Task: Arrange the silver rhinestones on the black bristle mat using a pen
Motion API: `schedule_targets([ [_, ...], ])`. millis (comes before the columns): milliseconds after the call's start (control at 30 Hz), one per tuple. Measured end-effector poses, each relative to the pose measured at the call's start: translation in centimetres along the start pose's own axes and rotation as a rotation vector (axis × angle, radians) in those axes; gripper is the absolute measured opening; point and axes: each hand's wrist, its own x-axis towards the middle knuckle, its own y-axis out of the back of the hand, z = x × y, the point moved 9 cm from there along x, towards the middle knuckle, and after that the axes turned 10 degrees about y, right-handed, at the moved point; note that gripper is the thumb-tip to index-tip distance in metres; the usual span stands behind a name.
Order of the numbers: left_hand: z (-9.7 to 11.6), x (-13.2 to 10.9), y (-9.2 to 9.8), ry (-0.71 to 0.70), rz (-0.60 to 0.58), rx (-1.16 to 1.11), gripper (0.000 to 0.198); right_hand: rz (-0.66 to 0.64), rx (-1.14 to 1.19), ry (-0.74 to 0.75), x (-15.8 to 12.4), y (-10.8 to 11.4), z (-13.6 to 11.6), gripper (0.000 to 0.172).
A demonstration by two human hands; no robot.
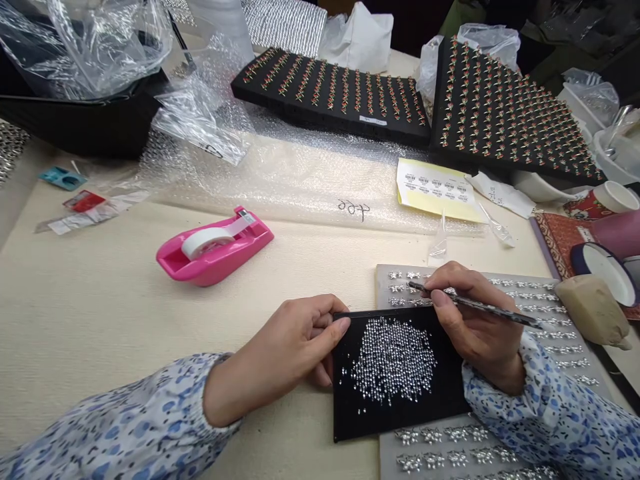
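My left hand [295, 350] pinches the near edge of a black pad [400, 420], thumb on top and fingers tucked beneath. My right hand [477, 327] holds a slim speckled pick [483, 305] like a pencil, its tip reaching past the pad's far edge over a grey board [387, 283] set with rows of silver pieces [407, 437]. My hands stay apart, one at each side of the pad, which overlaps the board and carries a heap of tiny silver stones [393, 360]. Patterned blue sleeves [550, 413] cover my forearms. On the cream surface [75, 320] sits a pink tape dispenser [215, 247]. Black marks on the bubble wrap [300, 187] and the print on a yellow-backed label sheet [435, 190] are unclear to me.
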Motion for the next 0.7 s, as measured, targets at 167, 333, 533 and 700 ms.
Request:
schedule_targets([
  [167,-0.1,0.1,-0.1,0.003,-0.003,-0.007,0.023,-0.092,0.214,0.046,-0.7,-0.6,-0.7,0.017],
  [333,-0.1,0.1,0.0,0.01,0.006,0.003,0.024,-0.212,0.225,0.101,-0.9,-1.5,-1.4,0.018],
  [533,-0.1,0.1,0.1,0.017,0.017,0.024,0.025,-0.229,0.212,0.102,-0.7,-1.8,-1.5,0.017],
  [700,-0.3,0.0,0.0,0.017,0.017,0.019,0.024,-0.242,0.201,0.095,-0.7,-1.9,-1.5,0.016],
])
